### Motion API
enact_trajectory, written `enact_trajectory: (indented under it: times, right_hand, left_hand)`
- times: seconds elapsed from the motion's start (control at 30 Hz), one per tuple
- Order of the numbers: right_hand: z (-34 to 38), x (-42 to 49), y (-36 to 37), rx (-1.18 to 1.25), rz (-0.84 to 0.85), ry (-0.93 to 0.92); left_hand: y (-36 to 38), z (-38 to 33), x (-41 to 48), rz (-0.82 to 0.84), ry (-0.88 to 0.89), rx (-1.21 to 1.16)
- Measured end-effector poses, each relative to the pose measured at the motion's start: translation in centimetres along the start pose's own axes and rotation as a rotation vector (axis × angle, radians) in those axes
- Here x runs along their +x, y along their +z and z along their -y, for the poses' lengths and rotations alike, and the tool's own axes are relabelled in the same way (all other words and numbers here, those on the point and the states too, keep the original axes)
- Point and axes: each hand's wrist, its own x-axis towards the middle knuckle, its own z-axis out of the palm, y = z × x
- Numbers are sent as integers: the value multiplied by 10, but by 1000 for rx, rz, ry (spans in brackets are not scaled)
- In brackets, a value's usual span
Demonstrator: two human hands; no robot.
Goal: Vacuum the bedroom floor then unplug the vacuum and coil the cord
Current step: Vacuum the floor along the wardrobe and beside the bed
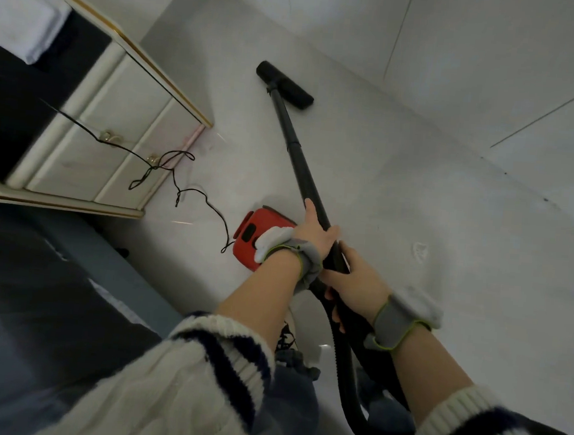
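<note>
A black vacuum wand (295,142) runs away from me to its black floor head (284,85), which rests flat on the pale tiled floor. My left hand (315,233) grips the wand's near end. My right hand (360,278) is wrapped around the black handle just behind it, where the ribbed hose (345,369) curves down. The red canister body (256,239) sits on the floor left of my hands, partly hidden by my left wrist. Its thin black cord (178,188) lies tangled on the floor and rises toward the left, in front of the nightstand.
A cream nightstand (113,135) with gold trim and two drawers stands at the left, folded white cloth (23,18) on top. A dark bed edge (49,294) fills the lower left. White wall panels (463,59) border the floor beyond the head.
</note>
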Motion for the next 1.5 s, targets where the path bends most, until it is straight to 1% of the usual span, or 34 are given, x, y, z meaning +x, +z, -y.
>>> enact_trajectory:
  times: [0.07,0.13,0.3,0.47,0.6,0.67,0.8,0.87,1.07,1.2,1.37,1.5]
  right_hand:
    - [-7,2,2,-119,-63,-48]
    - [-12,2,-1,-200,-91,-66]
    - [-23,-6,-23,-212,-138,-75]
    - [-37,-10,-48,-234,-168,-9]
    - [-42,-18,-67,-229,-162,-3]
    - [-46,-22,-74,-207,-151,12]
    - [-47,-31,-78,-181,-135,15]
    - [-46,-33,-74,-180,-119,9]
    - [-37,-32,-50,-147,-94,-27]
    - [-32,-28,-31,-119,-64,18]
    - [-23,-16,6,-209,-54,17]
    - [-13,-3,44,-281,-9,37]
  left_hand:
    - [9,-2,1,0,-33,89]
    - [17,-6,1,17,-46,107]
    - [42,-15,1,50,-14,74]
    - [69,-26,9,43,10,146]
    - [81,-40,1,84,17,77]
    - [87,-46,-4,80,37,85]
    - [97,-47,-10,56,17,100]
    - [96,-44,-13,30,14,119]
    - [71,-35,-27,26,41,86]
    - [56,-20,-29,19,33,63]
    - [26,11,-26,11,17,6]
    - [-8,38,-28,4,14,-22]
